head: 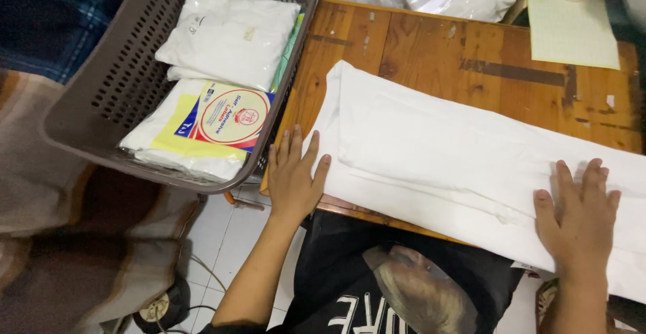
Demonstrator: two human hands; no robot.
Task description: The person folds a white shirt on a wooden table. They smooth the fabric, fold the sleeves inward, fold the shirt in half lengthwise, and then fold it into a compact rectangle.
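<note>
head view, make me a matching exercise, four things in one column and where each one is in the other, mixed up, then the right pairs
Things
1. left hand
2. right hand
3. brown basket
4. pale yellow sheet

Places
A. far right corner of the wooden table
B. flat on the right part of the folded white cloth
C. off the table's left edge, holding bagged white items
D. on the left end of the cloth, at the table's near edge

Pairs: 1-D, 2-B, 3-C, 4-A
</note>
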